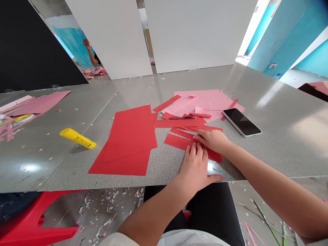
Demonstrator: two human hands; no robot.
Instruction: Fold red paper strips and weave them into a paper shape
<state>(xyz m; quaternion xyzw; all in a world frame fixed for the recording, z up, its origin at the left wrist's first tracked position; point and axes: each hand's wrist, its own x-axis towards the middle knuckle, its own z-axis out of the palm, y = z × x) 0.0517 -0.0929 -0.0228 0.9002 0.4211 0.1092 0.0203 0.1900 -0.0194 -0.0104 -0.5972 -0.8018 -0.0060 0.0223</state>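
A red paper strip (pixel 176 141) lies at the near side of the table, partly covered by both my hands. My left hand (pixel 195 167) rests with its fingertips on the strip's near edge, fingers slightly spread and thumb out along the table edge. My right hand (pixel 213 140) is bent over the same paper, its fingers and thumb drawn together at the strip's upper edge. More red strips (pixel 176 123) overlap just beyond, with a dark pen (pixel 181 118) on them. Left of my hands are two overlapping large red sheets (pixel 133 131).
Pink paper sheets (pixel 205 97) lie behind the strips. A phone (pixel 242 122) is at the right, a yellow glue stick (pixel 78 138) at the left. White panels (pixel 200 34) stand along the far edge. A red chair (pixel 51 218) is below left; paper scraps litter the floor.
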